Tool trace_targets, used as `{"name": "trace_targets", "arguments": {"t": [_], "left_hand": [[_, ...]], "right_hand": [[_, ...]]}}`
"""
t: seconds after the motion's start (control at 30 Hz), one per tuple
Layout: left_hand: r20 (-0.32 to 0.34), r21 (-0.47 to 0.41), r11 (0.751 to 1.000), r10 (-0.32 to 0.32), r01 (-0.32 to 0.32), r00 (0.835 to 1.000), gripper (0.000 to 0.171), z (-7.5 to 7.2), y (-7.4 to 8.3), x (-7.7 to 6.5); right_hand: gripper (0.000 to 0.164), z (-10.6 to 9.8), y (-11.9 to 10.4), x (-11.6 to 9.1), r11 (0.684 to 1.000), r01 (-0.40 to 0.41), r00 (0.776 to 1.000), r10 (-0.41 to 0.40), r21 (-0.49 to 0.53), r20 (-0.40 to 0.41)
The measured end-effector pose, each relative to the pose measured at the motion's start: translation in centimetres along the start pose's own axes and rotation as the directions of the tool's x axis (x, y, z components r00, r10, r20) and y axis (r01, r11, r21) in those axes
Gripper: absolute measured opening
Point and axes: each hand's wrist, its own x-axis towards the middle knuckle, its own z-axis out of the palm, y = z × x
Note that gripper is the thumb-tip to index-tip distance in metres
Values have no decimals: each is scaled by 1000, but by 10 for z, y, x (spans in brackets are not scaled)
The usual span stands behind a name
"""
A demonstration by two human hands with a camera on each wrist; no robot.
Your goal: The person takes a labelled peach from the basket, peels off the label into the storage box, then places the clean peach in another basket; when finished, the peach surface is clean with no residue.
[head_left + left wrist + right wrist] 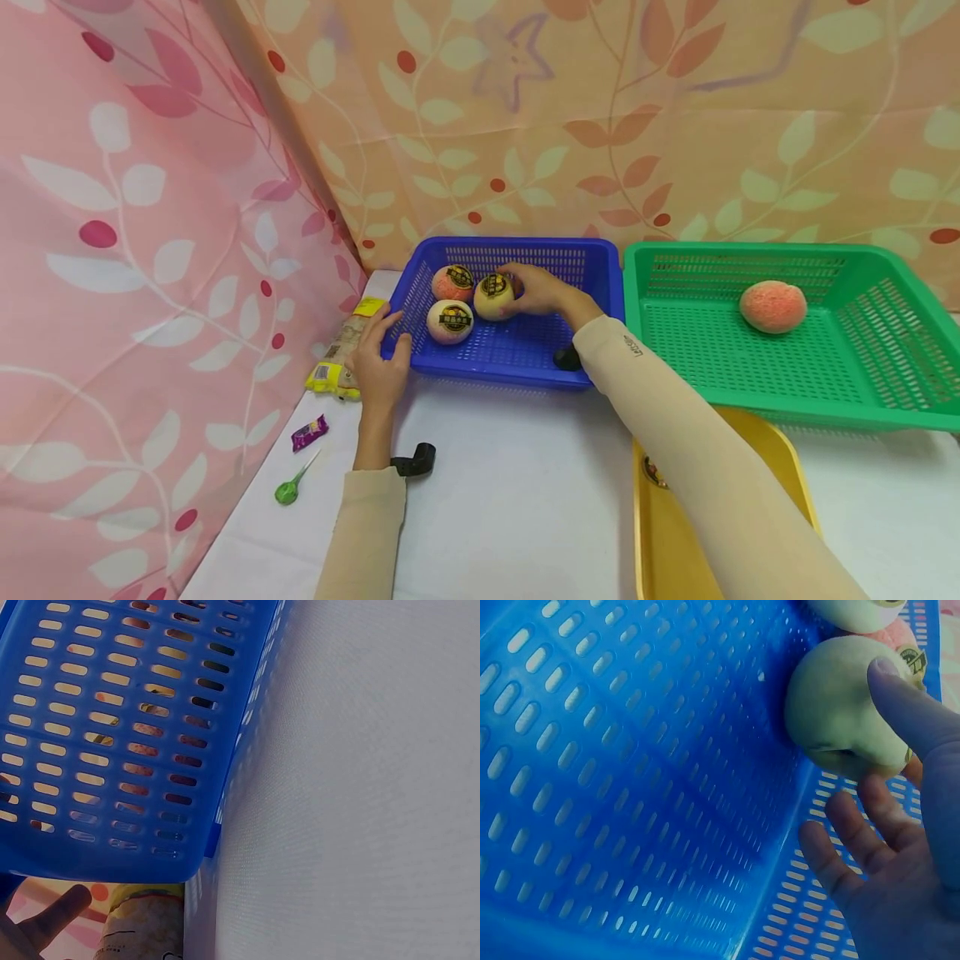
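My right hand (542, 290) holds a pale yellow apple (493, 297) with a black label, inside the blue basket (517, 377). In the right wrist view, the thumb (904, 705) lies on one side of the apple (840, 705) and fingertips touch its underside. Beside it are a peach-like pink fruit (452, 284) and a whitish fruit (450, 322), both labelled. At the basket's front left corner, my left hand (380, 363) grips the rim. The left wrist view shows one finger (56, 919) outside the basket wall (112, 859).
A green basket (787, 408) with one pink fruit (773, 307) stands at right. A yellow tray (780, 467) sits below my right sleeve, partly hidden. On the left lie a yellow-ended bag (330, 377), a purple wrapped candy (310, 433) and a green lollipop (287, 492). Patterned cloth hangs behind.
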Motion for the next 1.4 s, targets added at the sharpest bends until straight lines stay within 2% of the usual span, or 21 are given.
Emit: {"name": "trace_targets", "arguments": {"t": [0.1, 0.23, 0.33, 0.53, 0.77, 0.9, 1.0, 1.17, 1.4], "left_hand": [[5, -1, 1000, 0, 0, 1000, 35, 0, 1, 0], [-1, -7, 1000, 0, 0, 1000, 35, -1, 1, 0], [-8, -10, 1000, 4, -4, 1000, 35, -1, 1, 0], [4, -9, 1000, 8, -8, 1000, 35, 0, 0, 0], [3, -5, 1000, 0, 0, 1000, 34, 0, 1, 1], [7, 3, 1000, -13, 13, 1000, 34, 0, 1, 0], [17, -5, 1000, -12, 12, 1000, 34, 3, 3, -1], [36, -13, 1000, -6, 7, 999, 33, 4, 3, -2], [8, -6, 1000, 0, 0, 1000, 33, -1, 1, 0]], "right_hand": [[67, 0, 0, -2, 1000, -10, 999, 11, 16, -37], [62, 1, -2, -1, 998, 12, 999, -10, 54, -31], [65, 1, -4, 0, 998, 45, 999, -45, 51, 1], [75, 0, -4, 1, 996, 85, 994, -82, -33, 72], [81, 0, 0, 3, 999, 37, 994, -36, -11, 106], [80, -1, 2, 3, 1000, -15, 997, 16, -7, 82], [79, -7, 1, 0, 1000, -23, 998, 23, 2, 51], [78, -20, -8, -11, 999, 9, 1000, -8, 52, -17], [75, -42, -32, -29, 988, 75, 990, -58, 136, -126]]}}
